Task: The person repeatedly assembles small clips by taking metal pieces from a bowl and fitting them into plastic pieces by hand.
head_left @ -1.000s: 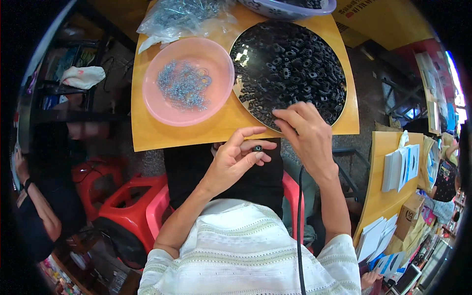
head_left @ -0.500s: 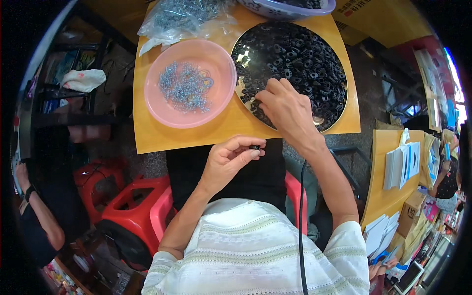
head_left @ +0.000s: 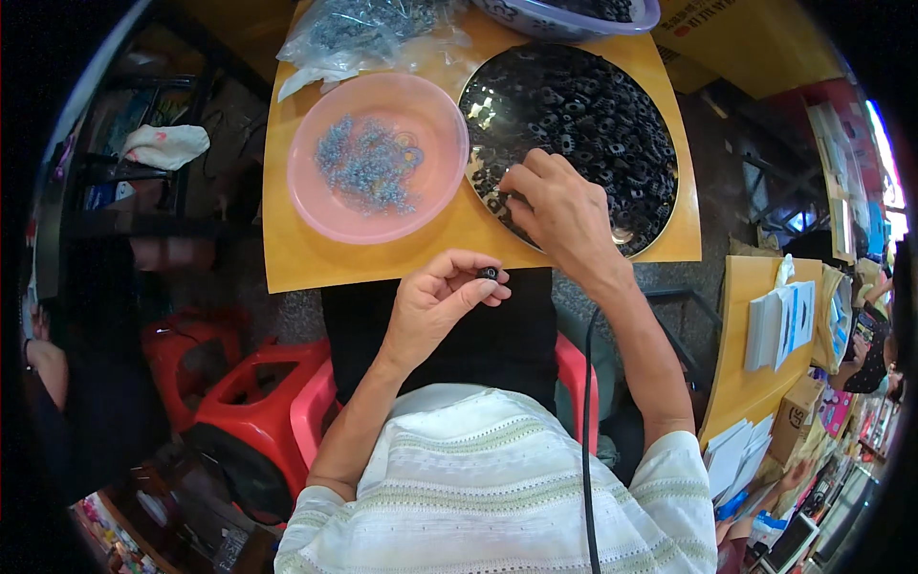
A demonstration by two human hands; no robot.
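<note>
Between the thumb and fingers of my left hand (head_left: pixel 435 301) is a small black plastic part (head_left: pixel 489 274), held just off the table's near edge. My right hand (head_left: pixel 559 210) reaches over the near left side of a round shiny tray (head_left: pixel 486 107). Its fingers are bent together at the tray's surface; whatever is between the fingertips is hidden. Many small black plastic parts (head_left: pixel 602 124) are heaped across the tray. Left of it stands a pink plastic bowl (head_left: pixel 304 163) with a tangle of small grey-blue springs or rings (head_left: pixel 368 167).
A clear plastic bag (head_left: pixel 354 38) of small grey pieces lies at the table's far left. Behind the tray stands a lilac basin (head_left: pixel 574 27). Red stools (head_left: pixel 258 402) are at my left; a person's arm (head_left: pixel 48 368) shows further left. A black cable (head_left: pixel 586 430) hangs before me.
My left hand has turned slightly and risen a little, showing more of the black part. My right hand stays at the tray with its fingers shifted slightly. The person at left has moved their arm.
</note>
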